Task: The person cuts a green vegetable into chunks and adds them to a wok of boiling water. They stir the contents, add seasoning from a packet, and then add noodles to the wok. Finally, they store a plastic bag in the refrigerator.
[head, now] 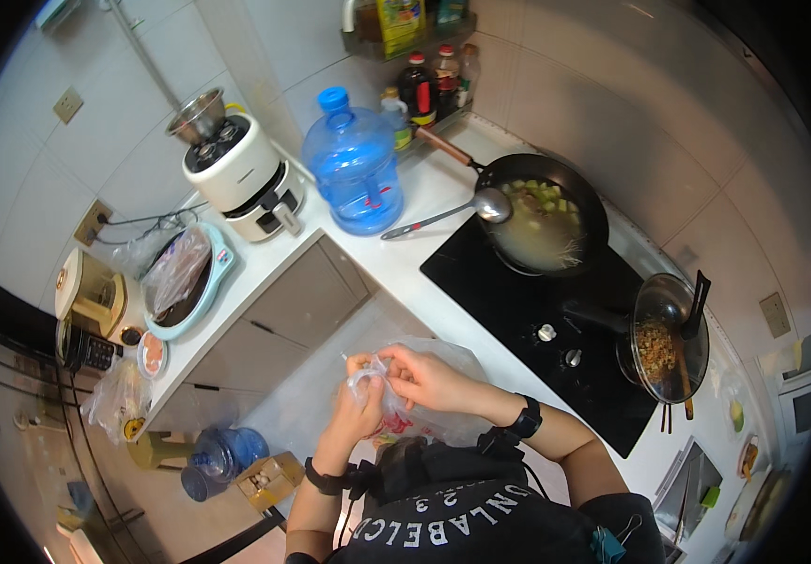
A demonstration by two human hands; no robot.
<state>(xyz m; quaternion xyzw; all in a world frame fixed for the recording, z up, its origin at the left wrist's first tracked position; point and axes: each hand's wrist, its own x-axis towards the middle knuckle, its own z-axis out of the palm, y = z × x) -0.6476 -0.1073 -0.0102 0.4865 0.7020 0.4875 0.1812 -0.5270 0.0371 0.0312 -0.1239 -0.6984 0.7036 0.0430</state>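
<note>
A thin translucent plastic bag (463, 358) with red print hangs in front of my body, beside the counter edge. My left hand (360, 409) pinches its gathered top between thumb and fingers. Just to the right, my right hand (428, 377) grips the same twisted plastic with its fingertips. The bag's contents are hard to make out, since my hands and dark shirt cover much of it.
A wok (592, 204) of broth with green pieces sits on the black cooktop (518, 310), a ladle (441, 217) on its rim. Nearby is a lidded pan (696, 338). A blue water jug (352, 169), a white air fryer (233, 173) and a light-blue basin (226, 271) line the counter.
</note>
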